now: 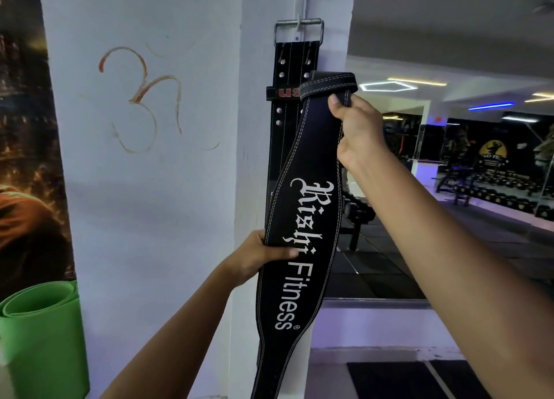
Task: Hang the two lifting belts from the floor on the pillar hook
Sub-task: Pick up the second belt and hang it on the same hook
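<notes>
White pillar [326, 9] | printed belt [302, 219] gripped: right hand [356, 129] top, left hand [257, 256] mid-edge

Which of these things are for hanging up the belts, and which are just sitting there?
For the job: Rishi Fitness belt in both hands, left, right; hung belt; pillar hook.

Just there: green mat, wall drawing, dumbbell rack.

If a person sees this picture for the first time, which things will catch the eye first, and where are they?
In the centre, a black belt with white "Rishi Fitness" lettering is held up by both hands: right hand near its top, left hand at its edge lower down. Behind it, another black belt hangs by its metal buckle on the white pillar. A green rolled mat stands at lower left.
</notes>
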Demonstrator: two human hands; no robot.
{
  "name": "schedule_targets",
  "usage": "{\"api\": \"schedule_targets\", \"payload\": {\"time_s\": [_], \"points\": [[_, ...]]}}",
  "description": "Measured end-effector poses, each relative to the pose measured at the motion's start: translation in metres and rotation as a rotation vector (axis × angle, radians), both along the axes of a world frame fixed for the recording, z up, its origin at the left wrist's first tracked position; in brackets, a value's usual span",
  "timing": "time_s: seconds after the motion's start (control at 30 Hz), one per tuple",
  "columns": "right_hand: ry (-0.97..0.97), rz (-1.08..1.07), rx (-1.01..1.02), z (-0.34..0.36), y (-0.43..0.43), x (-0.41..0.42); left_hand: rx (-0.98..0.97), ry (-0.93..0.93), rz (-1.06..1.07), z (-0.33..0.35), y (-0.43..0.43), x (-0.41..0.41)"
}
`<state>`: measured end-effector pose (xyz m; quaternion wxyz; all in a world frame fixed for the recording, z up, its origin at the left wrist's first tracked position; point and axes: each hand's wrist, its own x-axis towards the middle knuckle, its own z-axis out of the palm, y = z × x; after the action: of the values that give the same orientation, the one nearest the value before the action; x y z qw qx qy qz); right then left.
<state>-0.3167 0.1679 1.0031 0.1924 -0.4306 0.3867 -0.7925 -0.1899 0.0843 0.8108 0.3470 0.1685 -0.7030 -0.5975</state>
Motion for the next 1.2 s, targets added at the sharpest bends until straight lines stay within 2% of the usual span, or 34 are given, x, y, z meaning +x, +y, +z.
{"api": "schedule_targets", "payload": {"time_s": [0.1, 0.23, 0.33, 0.43, 0.53, 0.63, 0.73, 0.9, 1.03, 1.1, 1.2], "points": [[-0.004, 0.014, -0.005, -0.001, -0.001, -0.001, 0.054, 0.182, -0.071, 0.053, 0.004, -0.007], [0.001, 0.055, -0.004, -0.011, 0.002, 0.0, -0.12, 0.193, -0.108, 0.144, 0.017, -0.018], [0.004, 0.095, -0.014, -0.021, 0.007, -0.001, -0.145, 0.238, -0.06, 0.172, 0.024, -0.031], [0.042, 0.068, -0.047, -0.033, 0.008, -0.004, -0.105, 0.386, -0.052, 0.172, 0.023, -0.042], [0.1, 0.09, -0.008, -0.053, 0.009, -0.014, -0.095, 0.445, -0.03, 0.16, 0.016, -0.049], [0.203, 0.142, 0.169, -0.091, 0.014, -0.029, -0.098, 0.476, 0.011, 0.149, 0.009, -0.051], [0.306, 0.327, 0.396, -0.131, 0.021, -0.036, -0.059, 0.515, 0.027, 0.153, 0.006, -0.047], [0.275, 0.443, 0.455, -0.146, 0.021, -0.037, -0.078, 0.543, 0.011, 0.163, 0.004, -0.041], [0.364, 0.547, 0.688, -0.185, 0.025, -0.032, -0.106, 0.552, 0.007, 0.171, 0.001, -0.035], [0.349, 0.566, 0.694, -0.188, 0.022, -0.034, -0.11, 0.546, 0.007, 0.172, -0.002, -0.033], [0.294, 0.568, 0.595, -0.175, 0.012, -0.041, -0.113, 0.551, -0.009, 0.179, -0.004, -0.033]]}}
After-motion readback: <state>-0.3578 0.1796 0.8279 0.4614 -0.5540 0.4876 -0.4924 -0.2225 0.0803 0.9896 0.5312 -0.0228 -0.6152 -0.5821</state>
